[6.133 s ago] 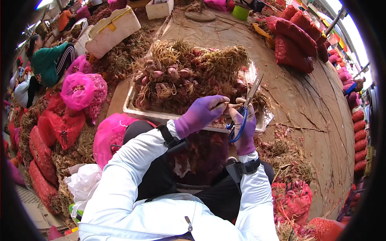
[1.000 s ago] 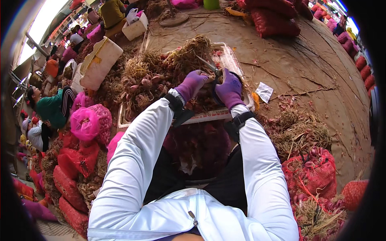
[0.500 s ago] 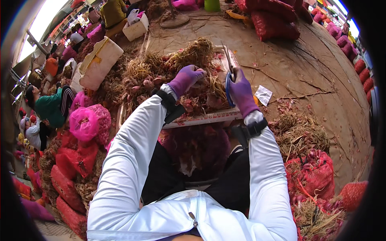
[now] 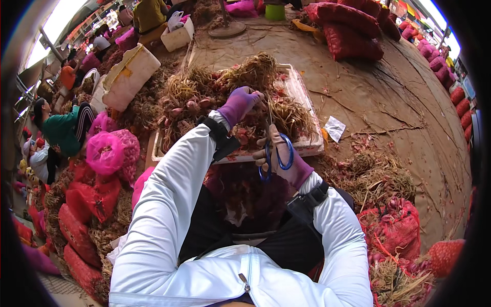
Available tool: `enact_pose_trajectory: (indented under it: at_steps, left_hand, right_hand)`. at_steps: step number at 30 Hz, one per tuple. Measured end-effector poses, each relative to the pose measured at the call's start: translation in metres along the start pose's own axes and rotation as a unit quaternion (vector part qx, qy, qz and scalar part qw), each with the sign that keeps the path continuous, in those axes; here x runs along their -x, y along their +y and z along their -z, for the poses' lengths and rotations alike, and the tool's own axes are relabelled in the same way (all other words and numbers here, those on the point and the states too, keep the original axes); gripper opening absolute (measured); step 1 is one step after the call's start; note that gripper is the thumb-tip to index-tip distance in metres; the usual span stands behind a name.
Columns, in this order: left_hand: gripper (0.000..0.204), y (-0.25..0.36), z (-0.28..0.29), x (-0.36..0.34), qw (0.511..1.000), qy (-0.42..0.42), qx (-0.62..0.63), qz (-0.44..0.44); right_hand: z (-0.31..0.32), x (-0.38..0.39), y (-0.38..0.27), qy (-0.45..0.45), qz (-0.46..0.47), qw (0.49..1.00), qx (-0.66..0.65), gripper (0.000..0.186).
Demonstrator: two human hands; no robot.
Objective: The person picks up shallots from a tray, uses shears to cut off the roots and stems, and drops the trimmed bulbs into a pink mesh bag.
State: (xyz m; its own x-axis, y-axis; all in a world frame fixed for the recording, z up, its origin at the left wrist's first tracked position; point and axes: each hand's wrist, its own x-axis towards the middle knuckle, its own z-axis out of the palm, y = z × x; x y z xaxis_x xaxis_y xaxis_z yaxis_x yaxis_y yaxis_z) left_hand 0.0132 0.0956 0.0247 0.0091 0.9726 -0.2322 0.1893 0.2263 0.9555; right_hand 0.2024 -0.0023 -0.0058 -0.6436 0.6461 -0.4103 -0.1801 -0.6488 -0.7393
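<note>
My left hand [image 4: 238, 106], in a purple glove, is closed in a pinch over the heap of dried shallots [image 4: 192, 106]. A pinkish shallot is mostly hidden by its fingertips. My right hand [image 4: 292, 170], gloved in purple with a stained palm, is turned palm up and grips blue-handled scissors [image 4: 290, 148]. Their blades point away from me, close to dry stalks [image 4: 289, 115] at the heap's right side. The heap, roots and stems tangled, lies on a white foam tray [image 4: 303, 91] in front of my knees.
Below the tray, between my legs, is a dark purple mesh bag [image 4: 245, 192]. Red net sacks [image 4: 82, 235] and a pink net bag [image 4: 106, 153] lie left. More stalks [image 4: 381, 176] and a red net bag of shallots [image 4: 399, 230] sit right. Co-workers sit far left.
My right hand has come down and left with the scissors, turning palm up from the tray's right rim to its near edge. My left hand stays nearly in place.
</note>
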Motion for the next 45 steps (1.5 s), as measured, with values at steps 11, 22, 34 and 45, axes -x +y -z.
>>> enact_pose_trajectory:
  at_steps: [11,22,34,45]
  left_hand:
    - [0.021,-0.005,0.014,0.024,0.998,-0.040,0.048,0.005]
    - [0.029,-0.031,0.012,0.086,0.928,-0.092,0.349,-0.090]
    - [0.022,-0.040,0.015,0.090,0.984,-0.006,0.132,-0.121]
    - [0.032,-0.039,0.022,0.088,0.964,-0.075,0.232,-0.110]
  right_hand:
    - [0.005,-0.031,-0.018,0.045,0.082,0.995,0.037,0.053]
    - [-0.027,-0.042,-0.040,0.132,0.302,0.930,0.164,0.051]
    - [-0.023,-0.062,-0.017,0.159,0.304,0.907,0.245,0.046]
    - [-0.028,-0.056,-0.023,0.081,0.307,0.939,0.135,0.046]
